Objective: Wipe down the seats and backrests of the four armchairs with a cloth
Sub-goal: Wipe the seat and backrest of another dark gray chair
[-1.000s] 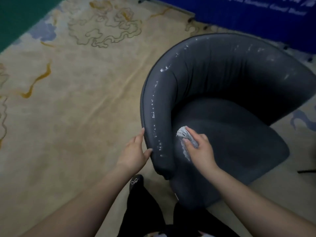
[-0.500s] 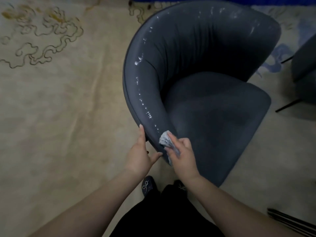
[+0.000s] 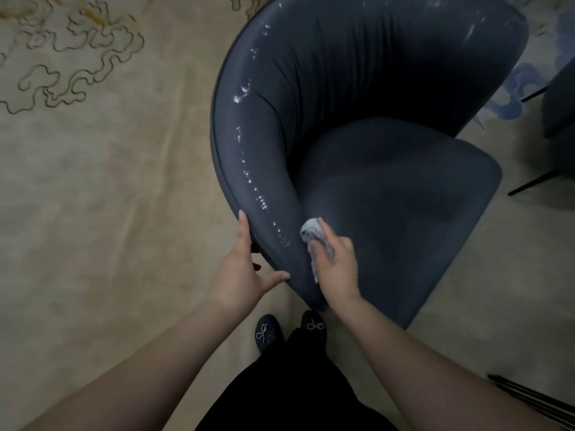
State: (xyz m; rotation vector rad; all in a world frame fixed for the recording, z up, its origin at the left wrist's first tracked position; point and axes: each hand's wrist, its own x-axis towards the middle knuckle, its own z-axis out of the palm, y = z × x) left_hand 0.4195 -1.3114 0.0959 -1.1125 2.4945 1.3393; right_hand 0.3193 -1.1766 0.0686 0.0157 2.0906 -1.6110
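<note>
A dark grey armchair [image 3: 389, 188] with a curved backrest fills the middle of the head view. White specks run along the top of its left arm. My right hand [image 3: 334, 265] grips a small crumpled white cloth [image 3: 311, 230] and presses it against the inner side of the left arm, near its front end. My left hand [image 3: 241, 270] rests on the outer side of that same arm, fingers straight and thumb spread under the edge.
A beige carpet [image 3: 109, 197] with dark swirl patterns lies to the left. A second dark chair [image 3: 560, 119] with thin black legs stands at the right edge. My black shoes [image 3: 289, 332] are just below the armchair's front corner. Black rods [image 3: 535, 396] lie at lower right.
The view has tilted down and closer to the chair. My right hand with the cloth has slid from the seat's left edge to the front end of the left arm. My left hand stays on the arm's outside.
</note>
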